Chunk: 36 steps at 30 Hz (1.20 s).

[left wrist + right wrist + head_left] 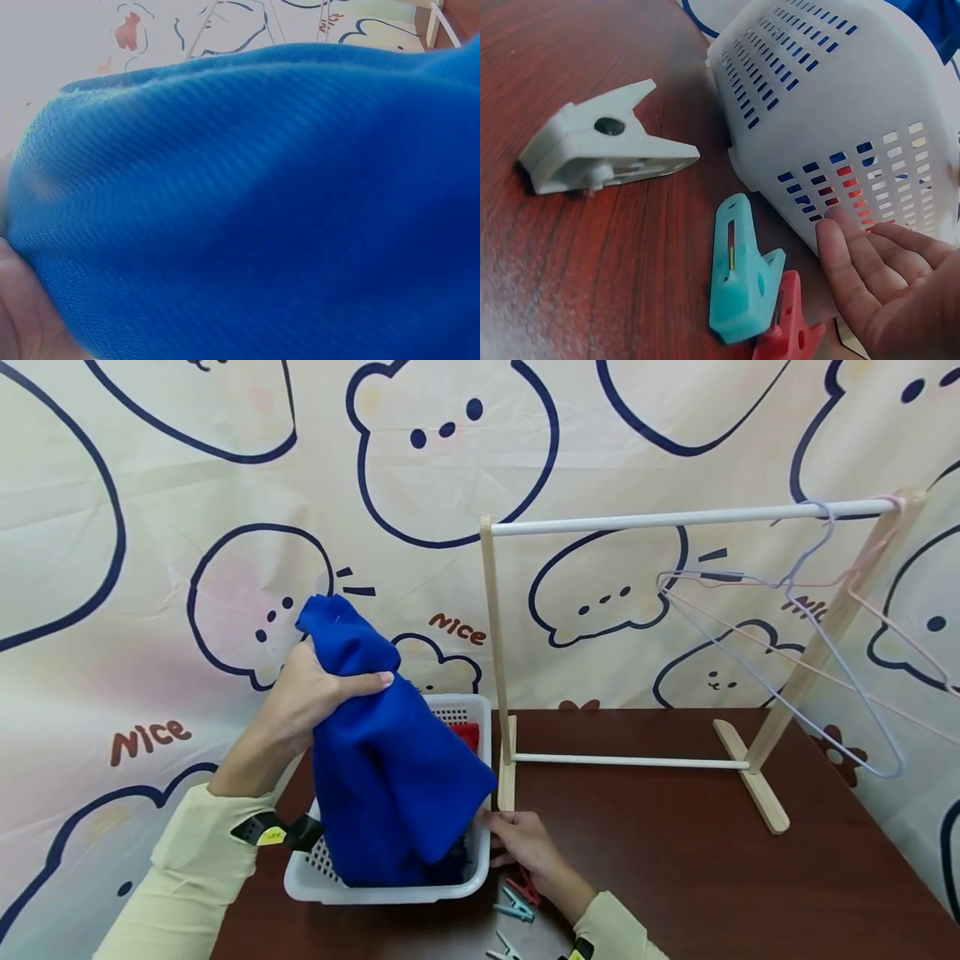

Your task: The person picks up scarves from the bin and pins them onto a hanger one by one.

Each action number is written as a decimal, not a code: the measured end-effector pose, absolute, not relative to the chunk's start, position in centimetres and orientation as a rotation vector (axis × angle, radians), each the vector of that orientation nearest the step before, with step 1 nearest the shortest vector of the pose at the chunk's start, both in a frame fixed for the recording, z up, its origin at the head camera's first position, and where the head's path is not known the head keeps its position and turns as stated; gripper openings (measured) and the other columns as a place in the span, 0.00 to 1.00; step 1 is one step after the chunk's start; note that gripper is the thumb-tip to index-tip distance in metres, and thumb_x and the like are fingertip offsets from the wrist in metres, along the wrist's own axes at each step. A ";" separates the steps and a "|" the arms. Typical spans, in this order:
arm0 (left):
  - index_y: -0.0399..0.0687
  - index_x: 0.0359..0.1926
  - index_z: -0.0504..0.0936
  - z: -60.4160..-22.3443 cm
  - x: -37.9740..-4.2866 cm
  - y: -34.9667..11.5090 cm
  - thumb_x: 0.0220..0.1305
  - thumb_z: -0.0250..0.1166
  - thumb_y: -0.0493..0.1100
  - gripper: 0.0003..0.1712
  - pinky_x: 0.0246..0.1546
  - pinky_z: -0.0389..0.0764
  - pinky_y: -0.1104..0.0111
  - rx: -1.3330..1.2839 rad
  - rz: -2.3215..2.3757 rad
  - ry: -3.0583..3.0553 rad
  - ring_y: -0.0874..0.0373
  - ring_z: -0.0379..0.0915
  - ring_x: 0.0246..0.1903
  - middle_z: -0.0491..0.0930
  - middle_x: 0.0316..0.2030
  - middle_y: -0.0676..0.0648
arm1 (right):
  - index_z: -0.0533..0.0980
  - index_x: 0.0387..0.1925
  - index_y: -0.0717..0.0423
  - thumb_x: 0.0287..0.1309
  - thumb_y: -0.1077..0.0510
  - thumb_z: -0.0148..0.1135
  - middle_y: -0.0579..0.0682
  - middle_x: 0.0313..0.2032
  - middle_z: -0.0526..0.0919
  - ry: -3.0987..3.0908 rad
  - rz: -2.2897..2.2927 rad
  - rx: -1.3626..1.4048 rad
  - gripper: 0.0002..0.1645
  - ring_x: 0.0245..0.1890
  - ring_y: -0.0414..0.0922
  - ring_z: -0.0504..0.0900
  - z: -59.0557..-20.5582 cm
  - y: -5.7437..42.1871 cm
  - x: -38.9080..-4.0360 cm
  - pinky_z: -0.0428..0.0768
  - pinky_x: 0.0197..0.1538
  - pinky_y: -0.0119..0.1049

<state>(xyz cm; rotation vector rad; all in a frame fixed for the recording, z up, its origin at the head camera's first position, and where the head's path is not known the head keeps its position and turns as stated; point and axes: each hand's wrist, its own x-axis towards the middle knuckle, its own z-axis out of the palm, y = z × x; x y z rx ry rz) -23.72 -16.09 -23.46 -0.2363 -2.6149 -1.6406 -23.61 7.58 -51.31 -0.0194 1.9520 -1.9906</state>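
A blue piece of fabric [390,760] is gripped near its top by my left hand [311,693], the thumb lying across its front. It hangs down over a white perforated basket [390,895]; its exact kind is hard to tell. In the left wrist view the blue fabric [247,195] fills most of the picture, with part of the hand at the lower left. My right hand [528,843] is at the basket's right side. The right wrist view shows its fingers [847,262] loosely bent against or close beside the basket wall [802,82], holding nothing visible.
Red cloth [467,735] shows inside the basket. Beside my right hand lie red [527,887], teal [514,906] and pale grey [607,142] clothespins. A wooden rack [660,520] stands on the brown table [630,860], with blue [840,664] and pink [870,564] hangers at its right end.
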 end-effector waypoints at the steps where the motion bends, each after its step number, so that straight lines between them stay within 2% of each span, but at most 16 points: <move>1: 0.43 0.68 0.44 -23.4 -23.7 -16.0 0.51 0.69 0.48 0.53 0.56 0.64 0.38 -0.247 -1.638 -2.613 0.37 0.60 0.59 0.59 0.62 0.35 | 0.80 0.43 0.62 0.52 0.37 0.61 0.57 0.34 0.86 1.950 -1.991 -0.010 0.32 0.31 0.43 0.85 -51.4 7.6 -23.6 0.83 0.29 0.38; 4: 0.42 0.67 0.47 -23.1 -23.7 -15.5 0.51 0.69 0.49 0.51 0.55 0.64 0.38 -0.298 -1.636 -2.596 0.37 0.61 0.59 0.61 0.61 0.36 | 0.80 0.43 0.61 0.50 0.37 0.62 0.57 0.35 0.86 1.931 -2.003 0.016 0.32 0.32 0.44 0.85 -51.5 7.4 -23.6 0.83 0.29 0.39; 8: 0.41 0.66 0.51 -22.5 -23.6 -14.9 0.51 0.69 0.49 0.48 0.55 0.65 0.38 -0.335 -1.615 -2.588 0.37 0.63 0.57 0.63 0.60 0.36 | 0.80 0.42 0.62 0.52 0.43 0.62 0.58 0.35 0.86 1.880 -2.044 0.032 0.27 0.33 0.46 0.86 -51.4 7.1 -23.3 0.83 0.30 0.43; 13: 0.41 0.67 0.48 -21.9 -23.4 -14.0 0.51 0.69 0.48 0.50 0.56 0.64 0.38 -0.360 -1.625 -2.596 0.37 0.63 0.58 0.62 0.61 0.35 | 0.80 0.40 0.62 0.56 0.46 0.59 0.55 0.33 0.86 1.864 -2.062 0.031 0.22 0.32 0.45 0.85 -51.2 6.9 -22.8 0.83 0.31 0.43; 19: 0.43 0.70 0.39 -21.2 -23.6 -12.9 0.52 0.69 0.48 0.57 0.56 0.62 0.36 -0.367 -1.612 -2.618 0.35 0.59 0.61 0.56 0.65 0.35 | 0.79 0.41 0.62 0.59 0.50 0.57 0.56 0.33 0.86 1.865 -2.083 0.004 0.19 0.32 0.45 0.86 -50.9 7.2 -22.7 0.83 0.33 0.44; 24: 0.45 0.70 0.38 -20.9 -23.5 -12.5 0.52 0.69 0.49 0.58 0.56 0.61 0.35 -0.386 -1.620 -2.615 0.36 0.57 0.62 0.55 0.66 0.36 | 0.79 0.41 0.63 0.61 0.49 0.56 0.55 0.32 0.86 1.884 -2.071 0.008 0.20 0.32 0.45 0.85 -50.8 7.8 -22.4 0.83 0.34 0.45; 29: 0.43 0.70 0.40 -20.6 -23.3 -12.2 0.51 0.69 0.49 0.56 0.57 0.61 0.36 -0.391 -1.642 -2.593 0.37 0.58 0.62 0.56 0.66 0.36 | 0.79 0.44 0.60 0.57 0.46 0.60 0.54 0.33 0.86 1.918 -2.056 0.039 0.22 0.33 0.46 0.85 -50.3 9.4 -22.4 0.83 0.35 0.44; 36: 0.45 0.70 0.36 -20.4 -23.2 -11.7 0.51 0.69 0.50 0.59 0.58 0.57 0.35 -0.362 -1.633 -2.595 0.36 0.53 0.65 0.51 0.68 0.37 | 0.75 0.51 0.59 0.55 0.46 0.61 0.54 0.42 0.85 2.024 -2.086 0.098 0.27 0.39 0.47 0.85 -48.8 14.4 -22.8 0.83 0.37 0.43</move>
